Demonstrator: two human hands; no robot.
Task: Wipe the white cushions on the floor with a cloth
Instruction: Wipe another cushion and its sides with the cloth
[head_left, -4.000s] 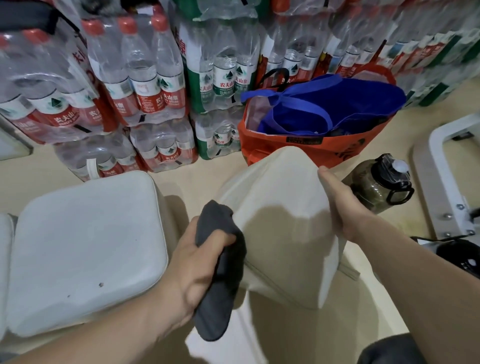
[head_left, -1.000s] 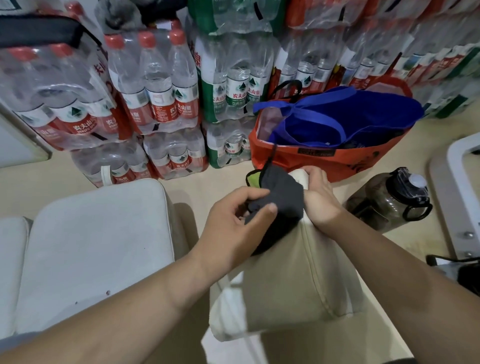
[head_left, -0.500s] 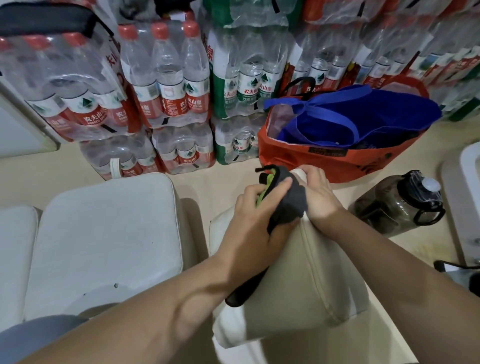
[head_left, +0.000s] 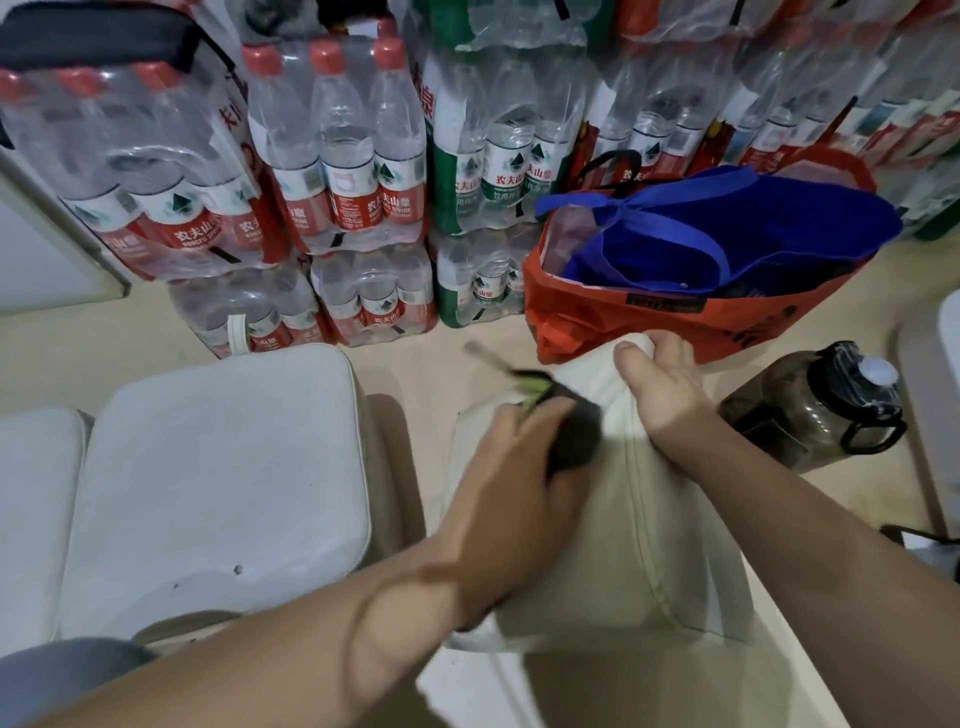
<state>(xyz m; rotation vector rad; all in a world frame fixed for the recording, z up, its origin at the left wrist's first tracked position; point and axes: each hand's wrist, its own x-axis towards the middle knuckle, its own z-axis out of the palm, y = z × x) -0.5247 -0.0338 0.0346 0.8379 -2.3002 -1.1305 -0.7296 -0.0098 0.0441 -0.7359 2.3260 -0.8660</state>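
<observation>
– While your right hand (head_left: 660, 384) pinches the top corner of the off-white padded cushion (head_left: 597, 545), thumb in front and fingers folded behind, you hold that cushion on edge on the pale floor (head_left: 426, 358), just in front of the orange fabric bag (head_left: 582, 322).

– Noted. Your left hand (head_left: 511, 467) wraps round the dark grey cloth (head_left: 576, 436), fingers curled. Blur hides how each finger lies. The cloth presses on the cushion's upper side face, just beside your right hand.

– Progress, in my judgement: mid-task. You are working the edges of this one cushion. The flat white square cushion (head_left: 218, 467) to your left lies on the floor with small dark specks on it. Whether you have wiped it, I cannot tell. A third white pad (head_left: 36, 509) shows at the left border.

– Change against half a second earlier: your cloth sat at the very corner beside the right thumb, and now it is lower on that face. Four seconds earlier you showed the broad face, the cloth was off the cushion, and your right hand was on its far edge.
</observation>
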